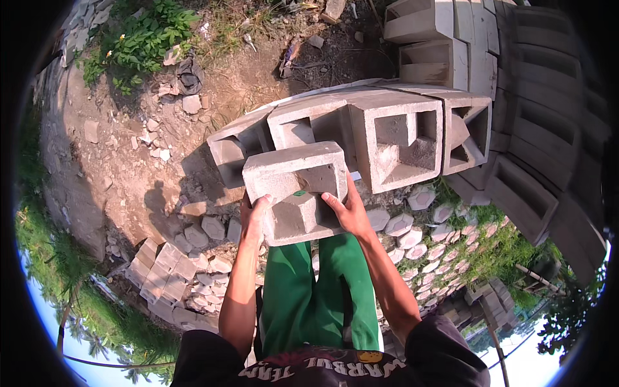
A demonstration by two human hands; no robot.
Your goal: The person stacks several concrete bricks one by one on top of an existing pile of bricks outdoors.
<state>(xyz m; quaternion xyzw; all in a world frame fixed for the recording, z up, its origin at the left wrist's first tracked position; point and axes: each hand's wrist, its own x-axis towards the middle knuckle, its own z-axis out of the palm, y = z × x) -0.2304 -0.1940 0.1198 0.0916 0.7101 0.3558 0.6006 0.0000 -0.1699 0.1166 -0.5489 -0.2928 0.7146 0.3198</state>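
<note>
A square grey concrete ventilation block (296, 158), hollow with a slanted inner piece, is held in front of my green trousers. My left hand (254, 216) grips its left side, thumb over the front rim. On the opposite side my right hand (348, 208) clasps the block, its thumb reaching onto the inner edge. A small green bit (299, 193) lies inside the block. Just beyond stands a row of similar concrete blocks, the nearest being a large square one (403, 106) at the right of my hands. The fingers behind the held block are mostly hidden.
Tall stacks of hollow concrete blocks (474, 48) rise at the right. Hexagonal pavers (409, 240) cover the ground nearby, with grass between them. Brick-like blocks (161, 274) are piled at lower left. Rubble (151, 138) and green plants (145, 45) lie at upper left.
</note>
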